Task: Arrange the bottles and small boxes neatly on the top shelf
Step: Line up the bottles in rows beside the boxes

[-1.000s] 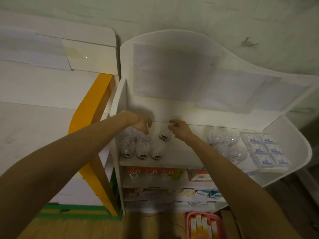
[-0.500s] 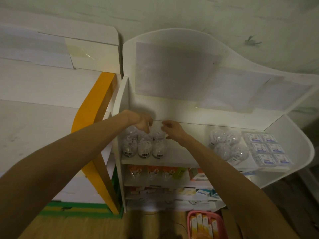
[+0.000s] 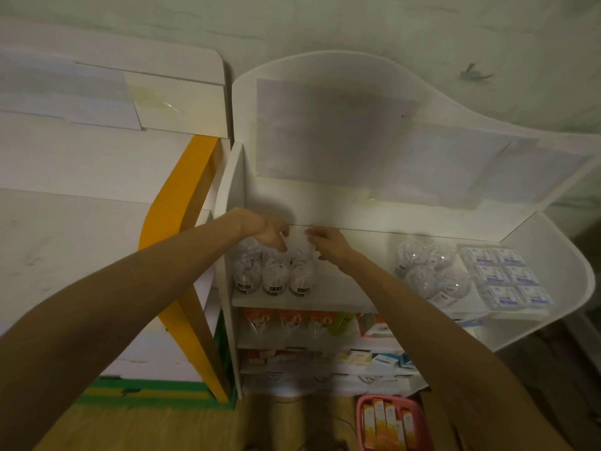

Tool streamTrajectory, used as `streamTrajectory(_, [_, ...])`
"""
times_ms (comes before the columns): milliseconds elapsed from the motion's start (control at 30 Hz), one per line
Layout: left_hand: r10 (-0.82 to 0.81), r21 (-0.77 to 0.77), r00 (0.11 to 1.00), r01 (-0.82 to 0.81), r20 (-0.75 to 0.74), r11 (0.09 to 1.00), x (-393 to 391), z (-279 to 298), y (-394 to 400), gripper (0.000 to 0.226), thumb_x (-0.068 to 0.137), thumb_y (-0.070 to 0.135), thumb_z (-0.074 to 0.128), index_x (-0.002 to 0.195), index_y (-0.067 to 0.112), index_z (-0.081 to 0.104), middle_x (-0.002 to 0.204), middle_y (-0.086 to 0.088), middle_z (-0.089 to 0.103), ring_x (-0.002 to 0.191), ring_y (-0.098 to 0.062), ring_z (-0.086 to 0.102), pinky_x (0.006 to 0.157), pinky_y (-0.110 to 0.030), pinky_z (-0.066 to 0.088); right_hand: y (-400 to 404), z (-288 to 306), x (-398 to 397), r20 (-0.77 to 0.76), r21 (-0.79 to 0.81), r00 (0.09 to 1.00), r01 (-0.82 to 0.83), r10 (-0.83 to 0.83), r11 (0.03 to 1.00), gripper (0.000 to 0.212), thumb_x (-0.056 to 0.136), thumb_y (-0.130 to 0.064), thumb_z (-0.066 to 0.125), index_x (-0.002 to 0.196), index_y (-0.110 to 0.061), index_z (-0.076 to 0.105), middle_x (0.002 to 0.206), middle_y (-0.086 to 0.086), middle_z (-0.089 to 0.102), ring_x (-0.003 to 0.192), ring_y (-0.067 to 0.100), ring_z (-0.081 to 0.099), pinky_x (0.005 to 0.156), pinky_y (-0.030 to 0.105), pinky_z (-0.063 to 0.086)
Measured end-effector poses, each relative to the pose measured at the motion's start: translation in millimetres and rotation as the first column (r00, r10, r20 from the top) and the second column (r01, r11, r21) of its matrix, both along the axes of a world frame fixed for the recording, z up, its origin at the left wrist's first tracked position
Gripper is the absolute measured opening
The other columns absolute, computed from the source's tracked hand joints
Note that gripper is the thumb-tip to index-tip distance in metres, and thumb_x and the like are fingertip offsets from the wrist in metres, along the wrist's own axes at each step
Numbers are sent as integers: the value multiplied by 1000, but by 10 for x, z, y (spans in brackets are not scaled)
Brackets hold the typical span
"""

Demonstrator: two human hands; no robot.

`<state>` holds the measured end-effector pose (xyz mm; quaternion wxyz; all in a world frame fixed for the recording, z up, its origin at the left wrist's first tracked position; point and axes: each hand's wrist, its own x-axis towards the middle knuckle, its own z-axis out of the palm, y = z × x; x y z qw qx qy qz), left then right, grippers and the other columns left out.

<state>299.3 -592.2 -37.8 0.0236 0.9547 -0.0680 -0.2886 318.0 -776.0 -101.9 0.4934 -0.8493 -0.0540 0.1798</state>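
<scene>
Both hands, left (image 3: 271, 232) and right (image 3: 327, 244), fingers curled over clear rounded plastic bottles (image 3: 276, 275) on the smooth white top shelf (image 3: 338, 288), grip unclear.

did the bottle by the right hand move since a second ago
Yes. That bottle stood apart to the right of the left group on the top shelf; it has gone left into the back row, touched by the right hand.

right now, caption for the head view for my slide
Both hands, left hand and right hand, reach the clear bottles grouped at the top shelf's left end.
</scene>
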Motion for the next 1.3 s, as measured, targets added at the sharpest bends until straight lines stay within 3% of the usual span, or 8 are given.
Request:
streamTrajectory(133, [17, -5, 1000, -17, -22, 1000, -52, -5, 17, 70, 99, 50, 49, 156, 19, 24, 160, -4, 29, 144, -26, 32, 115, -38, 29, 3, -15, 0, 25, -42, 999, -28, 29, 999, 32, 99, -24, 52, 128, -14, 62, 116, 3, 63, 103, 24, 60, 92, 42, 52])
streamTrajectory(233, [67, -78, 997, -64, 34, 995, -134, 8, 20, 71, 101, 53, 40, 157, 15, 19, 161, -6, 25, 144, -27, 31, 116, -39, 29, -7, -44, -38, 82, -98, 994, -58, 66, 994, 38, 100, -27, 50, 135, -13, 58, 135, 3, 58, 119, 22, 55, 104, 37, 44])
streamTrajectory(367, [126, -86, 933, -102, 338, 991, -341, -144, -22, 70, 102, 52, 29, 156, 10, 15, 163, -14, 15, 146, -35, 22, 116, -46, 25, -17, -131, -177, 326, -174, 941, -40, 96, 984, 42, 103, -29, 45, 143, -15, 48, 146, 3, 48, 134, 19, 43, 108, 26, 30])
streamTrajectory(467, [175, -101, 897, -146, 407, 984, -505, -390, -80, 73, 102, 54, 22, 158, 13, 1, 165, -13, -2, 151, -34, 3, 121, -51, 7, 1, -211, -271, 528, -265, 832, -30, 171, 964, 42, 104, -32, 44, 142, -17, 48, 148, 5, 46, 138, 22, 37, 115, 35, 26])
streamTrajectory(533, [195, -122, 885, -157, 423, 980, -579, -522, -105, 70, 102, 52, 19, 158, 15, -1, 165, -12, -4, 151, -32, -1, 121, -53, 3, 30, -268, -313, 574, -342, 788, -18, 224, 940, 44, 104, -34, 41, 144, -16, 46, 152, 7, 42, 142, 24, 31, 117, 39, 23])
streamTrajectory(633, [181, -101, 891, -153, 417, 983, -660, -683, -94, 68, 102, 53, 15, 159, 18, -1, 165, -11, -6, 152, -29, -7, 121, -51, -3, 62, -361, -372, 542, -469, 775, -42, 325, 882, 50, 105, -39, 31, 149, -17, 37, 159, 6, 30, 148, 24, 21, 120, 43, 21])
streamTrajectory(767, [166, -96, 842, -136, 512, 986, -702, -833, -67, 68, 102, 54, 14, 159, 19, 0, 166, -9, -2, 152, -26, -5, 122, -49, -4, 69, -384, -449, 443, -421, 840, -114, 313, 900, 52, 107, -38, 27, 155, -18, 25, 165, 1, 14, 150, 17, 13, 120, 38, 16])
streamTrajectory(1300, [162, -109, 829, -122, 536, 986, -745, -865, -56, 69, 101, 55, 13, 158, 17, 4, 166, -10, 4, 152, -27, -3, 122, -50, -5, 95, -339, -513, 453, -387, 847, -94, 278, 917, 50, 106, -40, 30, 152, -20, 33, 162, -2, 22, 146, 18, 25, 116, 42, 28])
